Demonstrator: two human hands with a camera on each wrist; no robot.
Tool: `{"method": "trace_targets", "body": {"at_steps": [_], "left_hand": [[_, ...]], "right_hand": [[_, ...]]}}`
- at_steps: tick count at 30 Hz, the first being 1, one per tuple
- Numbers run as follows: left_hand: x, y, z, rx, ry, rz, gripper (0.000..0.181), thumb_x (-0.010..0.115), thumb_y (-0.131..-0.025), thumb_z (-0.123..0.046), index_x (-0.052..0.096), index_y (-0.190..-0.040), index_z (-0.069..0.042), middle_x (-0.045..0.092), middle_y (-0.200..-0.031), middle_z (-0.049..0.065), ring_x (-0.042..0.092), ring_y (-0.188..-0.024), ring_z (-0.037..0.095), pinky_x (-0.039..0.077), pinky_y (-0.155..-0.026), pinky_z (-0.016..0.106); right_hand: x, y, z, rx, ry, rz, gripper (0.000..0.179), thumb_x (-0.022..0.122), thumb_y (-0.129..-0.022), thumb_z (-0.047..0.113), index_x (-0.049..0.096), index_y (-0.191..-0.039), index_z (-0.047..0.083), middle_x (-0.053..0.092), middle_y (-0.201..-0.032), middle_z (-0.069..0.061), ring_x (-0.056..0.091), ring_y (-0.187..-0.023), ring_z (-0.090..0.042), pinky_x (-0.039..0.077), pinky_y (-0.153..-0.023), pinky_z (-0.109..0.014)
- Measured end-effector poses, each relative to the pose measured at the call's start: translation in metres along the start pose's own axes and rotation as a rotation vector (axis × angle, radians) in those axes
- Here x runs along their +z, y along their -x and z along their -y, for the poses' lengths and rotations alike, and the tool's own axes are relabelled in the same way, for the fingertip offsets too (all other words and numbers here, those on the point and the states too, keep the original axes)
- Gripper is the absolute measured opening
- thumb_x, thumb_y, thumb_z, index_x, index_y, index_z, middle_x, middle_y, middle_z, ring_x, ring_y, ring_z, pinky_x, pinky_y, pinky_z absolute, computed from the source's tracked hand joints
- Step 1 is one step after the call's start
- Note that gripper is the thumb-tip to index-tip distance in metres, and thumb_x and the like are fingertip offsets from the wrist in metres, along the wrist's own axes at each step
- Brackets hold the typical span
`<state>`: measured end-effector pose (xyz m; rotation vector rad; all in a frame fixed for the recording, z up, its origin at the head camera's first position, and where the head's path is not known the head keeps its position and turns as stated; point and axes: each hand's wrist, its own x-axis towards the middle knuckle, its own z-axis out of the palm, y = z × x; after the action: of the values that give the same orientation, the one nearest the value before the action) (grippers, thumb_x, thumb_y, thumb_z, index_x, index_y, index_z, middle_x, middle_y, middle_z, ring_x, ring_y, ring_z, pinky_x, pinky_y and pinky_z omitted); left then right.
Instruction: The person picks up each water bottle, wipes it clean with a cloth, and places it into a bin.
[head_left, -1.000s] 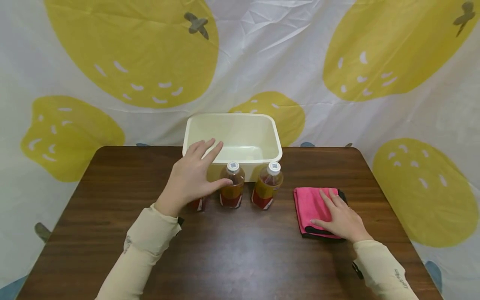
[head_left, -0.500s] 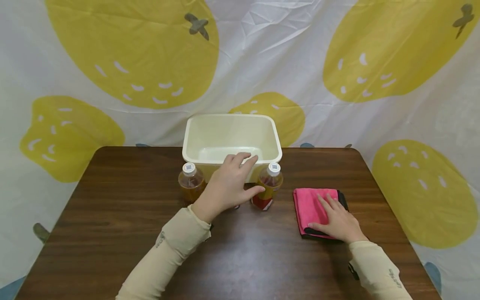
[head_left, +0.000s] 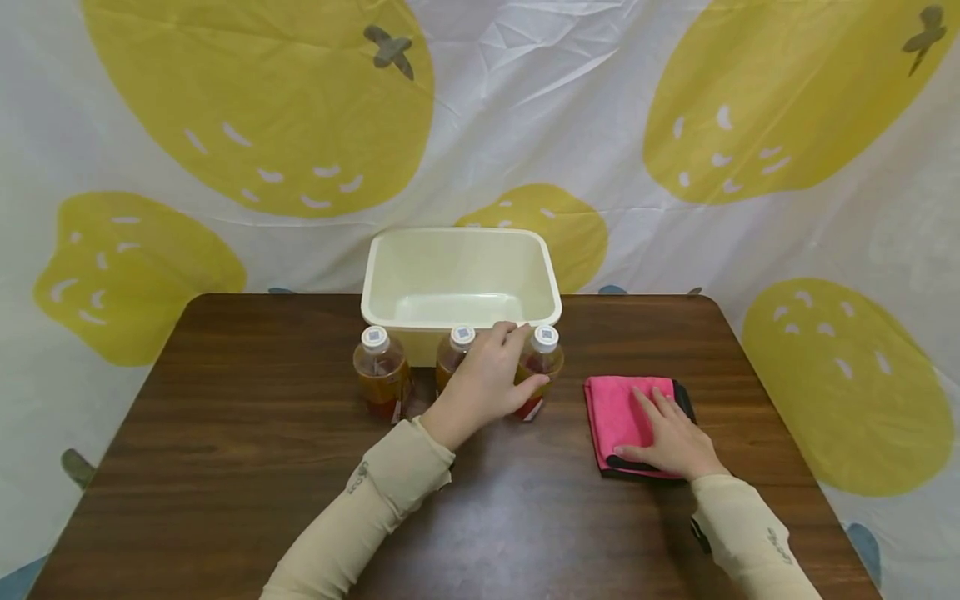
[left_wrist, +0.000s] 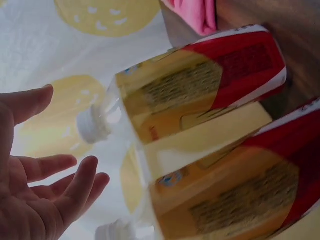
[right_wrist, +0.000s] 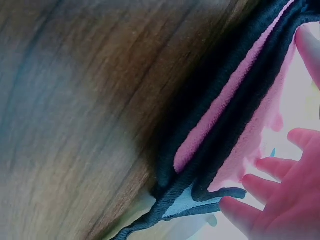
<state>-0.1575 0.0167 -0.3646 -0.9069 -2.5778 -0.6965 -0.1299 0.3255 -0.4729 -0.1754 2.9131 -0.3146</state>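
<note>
Three bottles with white caps and yellow-and-red labels stand upright in a row in the head view: a left bottle (head_left: 382, 379), a middle bottle (head_left: 448, 360) and a right bottle (head_left: 542, 360). My left hand (head_left: 483, 379) hovers by the right bottle, covering parts of it and of the middle one. In the left wrist view its thumb and fingers are spread near a bottle cap (left_wrist: 92, 125), apart from it. A folded pink cloth (head_left: 618, 408) with black edging lies to the right. Over it is my right hand (head_left: 672, 439), fingers spread, holding nothing.
Behind the bottles a cream plastic bin (head_left: 375, 317) stands near the back edge of the dark wooden table (head_left: 247, 375). A white curtain with a yellow fruit print (head_left: 330, 125) hangs directly behind the table.
My left hand has moved right along the row, from the left bottle past the middle one to the right one. The bottles have stayed in place, and my right hand remains over the cloth.
</note>
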Motion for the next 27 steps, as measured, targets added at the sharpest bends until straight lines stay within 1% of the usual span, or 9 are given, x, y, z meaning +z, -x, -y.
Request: {"method": "trace_targets", "body": {"at_steps": [2,4,11,15,25,27], "left_hand": [[0.006,0.0,0.0,0.004,0.012,-0.021,0.061,0.07,-0.077,-0.032,0.049,-0.121,0.005,0.054,-0.112,0.019,0.054,-0.101,0.031,0.042,-0.091,0.039],[0.011,0.002,0.0,-0.005,0.017,-0.035,0.061,0.071,-0.077,-0.032,0.049,-0.12,0.005,0.054,-0.113,0.019,0.053,-0.102,0.031,0.042,-0.092,0.04],[0.025,0.003,-0.002,-0.111,0.054,-0.06,0.062,0.071,-0.077,-0.031,0.049,-0.121,0.007,0.053,-0.115,0.021,0.054,-0.103,0.033,0.042,-0.093,0.04],[0.03,0.001,-0.003,-0.144,0.064,-0.059,0.062,0.07,-0.077,-0.03,0.048,-0.121,0.007,0.052,-0.115,0.021,0.054,-0.103,0.033,0.043,-0.092,0.04],[0.045,-0.001,0.0,-0.179,0.076,-0.077,0.06,0.069,-0.078,-0.03,0.047,-0.122,0.006,0.053,-0.112,0.02,0.056,-0.097,0.033,0.046,-0.087,0.04],[0.048,-0.002,0.001,-0.176,0.081,-0.095,0.059,0.069,-0.079,-0.029,0.047,-0.122,0.005,0.053,-0.111,0.02,0.057,-0.097,0.033,0.047,-0.086,0.04]], "right_hand": [[0.0,-0.002,-0.001,0.005,-0.01,0.004,0.106,0.065,-0.064,0.065,0.024,-0.142,0.006,0.017,-0.143,-0.03,0.018,-0.128,-0.048,0.031,-0.089,-0.067],[0.001,-0.004,-0.001,0.011,-0.023,0.009,0.107,0.067,-0.063,0.064,0.023,-0.142,0.007,0.016,-0.144,-0.03,0.017,-0.129,-0.047,0.031,-0.089,-0.067],[0.0,-0.011,0.0,0.074,-0.062,0.061,0.113,0.072,-0.059,0.06,0.018,-0.144,0.01,0.013,-0.145,-0.028,0.013,-0.131,-0.045,0.027,-0.084,-0.073],[-0.001,-0.013,0.0,0.082,-0.072,0.078,0.113,0.074,-0.059,0.057,0.017,-0.144,0.009,0.013,-0.145,-0.029,0.012,-0.131,-0.045,0.025,-0.085,-0.074],[-0.001,-0.017,0.001,0.088,-0.109,0.104,0.115,0.075,-0.057,0.057,0.018,-0.144,0.007,0.013,-0.144,-0.03,0.012,-0.13,-0.048,0.021,-0.089,-0.073],[-0.001,-0.018,0.001,0.091,-0.109,0.109,0.114,0.075,-0.057,0.056,0.019,-0.143,0.006,0.013,-0.144,-0.03,0.012,-0.131,-0.047,0.021,-0.09,-0.072]]}}
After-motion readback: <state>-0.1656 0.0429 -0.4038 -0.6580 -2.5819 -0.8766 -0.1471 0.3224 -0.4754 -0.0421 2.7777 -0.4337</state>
